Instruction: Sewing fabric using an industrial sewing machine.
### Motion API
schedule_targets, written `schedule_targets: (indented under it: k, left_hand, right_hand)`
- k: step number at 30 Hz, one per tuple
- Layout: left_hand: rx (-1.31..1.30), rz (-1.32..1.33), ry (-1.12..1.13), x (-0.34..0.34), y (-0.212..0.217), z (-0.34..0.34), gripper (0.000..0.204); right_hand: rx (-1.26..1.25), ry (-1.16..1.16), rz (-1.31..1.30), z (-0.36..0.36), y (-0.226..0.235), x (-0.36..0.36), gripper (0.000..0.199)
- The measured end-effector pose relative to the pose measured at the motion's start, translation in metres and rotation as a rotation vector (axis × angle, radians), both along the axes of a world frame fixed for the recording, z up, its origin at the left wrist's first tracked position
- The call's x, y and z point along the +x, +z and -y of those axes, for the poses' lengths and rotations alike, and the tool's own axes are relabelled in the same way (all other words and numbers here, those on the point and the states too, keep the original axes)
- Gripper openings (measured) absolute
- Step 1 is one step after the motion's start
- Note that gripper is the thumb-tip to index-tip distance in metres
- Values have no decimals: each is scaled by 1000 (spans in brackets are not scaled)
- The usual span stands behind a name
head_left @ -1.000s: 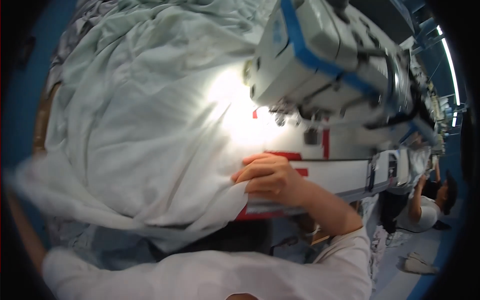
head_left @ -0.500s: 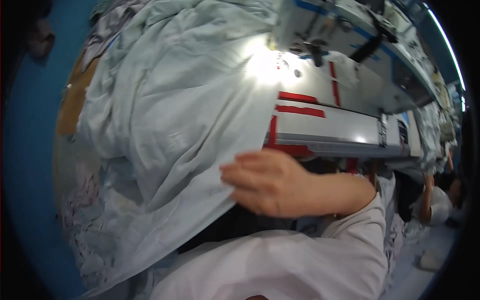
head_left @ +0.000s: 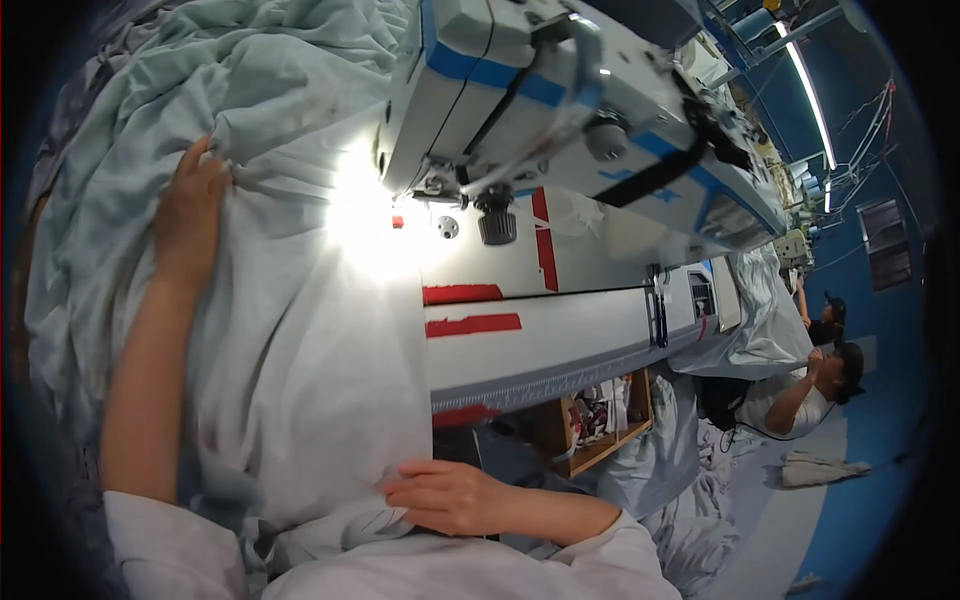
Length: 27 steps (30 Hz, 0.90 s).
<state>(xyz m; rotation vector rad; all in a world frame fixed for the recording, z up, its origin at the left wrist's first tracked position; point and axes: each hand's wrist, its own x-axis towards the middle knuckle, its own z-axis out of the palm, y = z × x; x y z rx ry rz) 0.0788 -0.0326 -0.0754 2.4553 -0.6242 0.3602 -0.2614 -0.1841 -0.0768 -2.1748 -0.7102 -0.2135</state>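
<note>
A large pale grey-green cloth (head_left: 320,390) spreads in folds over the left of the sewing table and down to my lap. My left hand (head_left: 190,215) reaches far across it, its fingers closed on a bunched fold with creases running out from the fingertips. Close to my body, my right hand (head_left: 445,497) has its fingers bent together on the cloth's right-hand edge. To the right of the cloth stands a white and blue sewing machine (head_left: 480,70). Its bright lamp glares over the needle area and hides detail there.
Red tape strips (head_left: 475,326) mark the white machine bed. A ruler strip (head_left: 560,378) runs along the table's front edge, above an open wooden drawer (head_left: 610,425) holding small items. At the right, a person in white (head_left: 790,400) sits by more pale cloth (head_left: 755,310).
The view has swung rightward and shows more of the machine. My left hand has come into sight on the cloth. My right hand is lower, now at the cloth's edge near my lap.
</note>
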Motion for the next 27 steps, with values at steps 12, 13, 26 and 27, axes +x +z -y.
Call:
schedule_targets:
  k: [12, 13, 26, 27]
  left_hand:
    - [23, 250, -19, 153, -28, 16, 21]
    - [-8, 248, -67, 166, -30, 12, 21]
    - [5, 377, 31, 245, -37, 39, 22]
    - [21, 363, 67, 250, -36, 38, 22]
  right_hand:
    - [104, 82, -162, 40, 17, 57, 9]
    - [103, 88, -161, 41, 17, 61, 9]
    - [111, 144, -170, 67, 26, 110, 7]
    - [108, 139, -164, 68, 27, 114, 6]
